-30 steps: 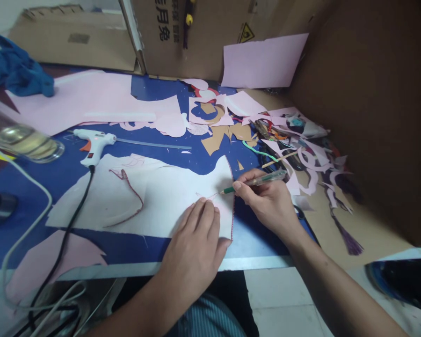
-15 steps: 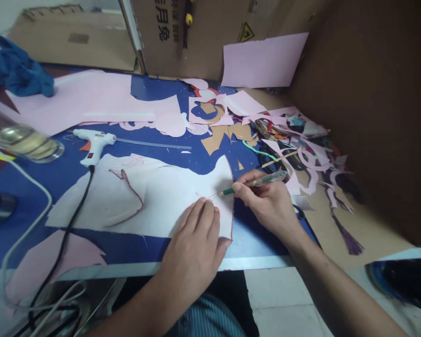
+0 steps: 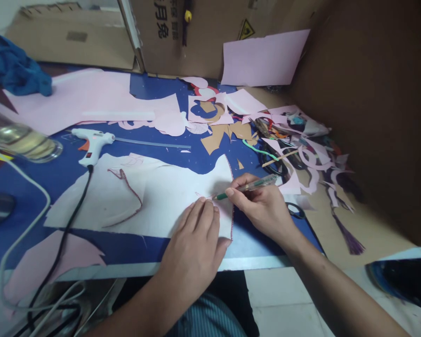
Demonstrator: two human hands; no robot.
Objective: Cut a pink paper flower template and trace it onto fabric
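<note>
A white sheet of fabric or paper [image 3: 168, 192] with a dark red stitched-looking right edge lies on the blue table. My left hand [image 3: 196, 234] rests flat on its lower right part, fingers stretched out side by side. Pinched in my right hand [image 3: 263, 201] is a pen [image 3: 250, 186] with a green grip and clear barrel. Its tip touches or nearly touches the sheet just beyond my left fingertips, beside a faint pinkish line. A dark red curved cord-like line [image 3: 135, 194] crosses the sheet's left half.
A white glue gun [image 3: 94, 145] with a glue stick sits behind the sheet, its black cable [image 3: 72, 220] crossing the sheet's left end. Pink offcuts [image 3: 317, 159], brown scraps [image 3: 214, 140] and scissors [image 3: 296, 210] lie right. Cardboard walls [image 3: 196, 51] stand behind. A glass jar [image 3: 28, 142] is left.
My right hand has shifted slightly left, bringing the pen tip closer to my left fingertips. More of the scissors' handle shows behind it. My left hand stays in place.
</note>
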